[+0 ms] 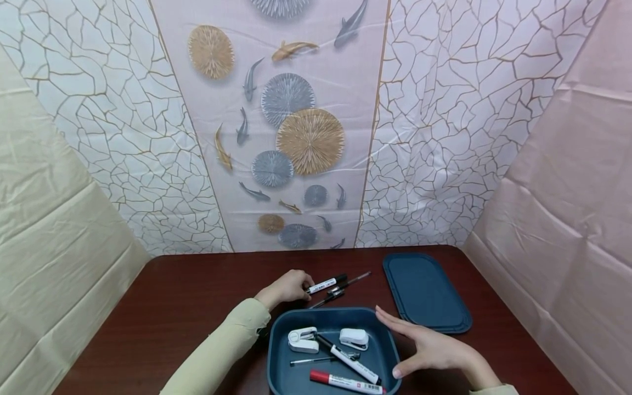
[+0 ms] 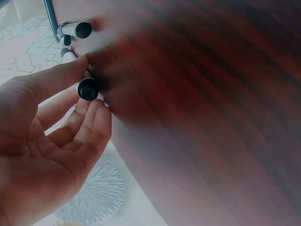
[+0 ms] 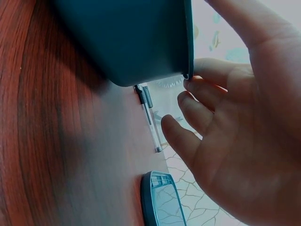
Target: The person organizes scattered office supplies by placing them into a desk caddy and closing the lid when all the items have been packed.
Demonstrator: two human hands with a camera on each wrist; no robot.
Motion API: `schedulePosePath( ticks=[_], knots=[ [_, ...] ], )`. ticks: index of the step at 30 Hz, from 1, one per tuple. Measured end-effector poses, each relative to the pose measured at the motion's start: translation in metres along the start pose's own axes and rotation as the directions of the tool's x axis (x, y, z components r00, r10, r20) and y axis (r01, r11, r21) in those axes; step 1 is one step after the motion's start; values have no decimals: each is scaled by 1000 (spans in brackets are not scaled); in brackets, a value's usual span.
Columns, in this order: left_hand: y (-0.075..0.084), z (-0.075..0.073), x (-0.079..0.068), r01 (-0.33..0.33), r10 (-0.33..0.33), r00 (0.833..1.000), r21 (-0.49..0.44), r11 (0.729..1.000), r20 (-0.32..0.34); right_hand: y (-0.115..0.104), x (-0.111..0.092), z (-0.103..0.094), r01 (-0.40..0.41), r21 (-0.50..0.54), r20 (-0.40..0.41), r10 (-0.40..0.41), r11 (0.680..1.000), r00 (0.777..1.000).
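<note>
Beyond the box, my left hand pinches the near end of a white marker with a black cap. In the left wrist view, the thumb and fingertips lie on either side of the marker's round black end. My right hand spreads its fingers along the right rim of a dark blue box, fingertips right at the edge. Inside the box lie two white staplers, a black-capped white marker, a red-capped marker and a clear pen.
Two black-capped clear pens lie close to the held marker on the dark wooden table. At the right lies a flat blue lid. A patterned cloth hangs behind the table.
</note>
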State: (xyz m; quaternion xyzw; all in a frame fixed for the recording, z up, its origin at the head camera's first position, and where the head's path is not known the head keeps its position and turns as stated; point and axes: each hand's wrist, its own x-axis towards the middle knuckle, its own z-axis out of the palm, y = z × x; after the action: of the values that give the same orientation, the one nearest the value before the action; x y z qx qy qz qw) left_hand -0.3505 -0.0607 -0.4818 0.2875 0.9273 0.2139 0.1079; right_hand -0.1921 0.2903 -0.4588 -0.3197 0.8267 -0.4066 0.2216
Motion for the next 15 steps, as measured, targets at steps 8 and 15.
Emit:
schedulePosePath(
  ticks=[8,15],
  knots=[
    [-3,0,-2,-3,3,1000,-24,1000,-2,0,0,1,12,-3,-1,-12,1000,1000],
    [-3,-2,-5,-7,8,1000,-45,999,2,0,0,0,-5,-34,-9,5,999,1000]
  ],
)
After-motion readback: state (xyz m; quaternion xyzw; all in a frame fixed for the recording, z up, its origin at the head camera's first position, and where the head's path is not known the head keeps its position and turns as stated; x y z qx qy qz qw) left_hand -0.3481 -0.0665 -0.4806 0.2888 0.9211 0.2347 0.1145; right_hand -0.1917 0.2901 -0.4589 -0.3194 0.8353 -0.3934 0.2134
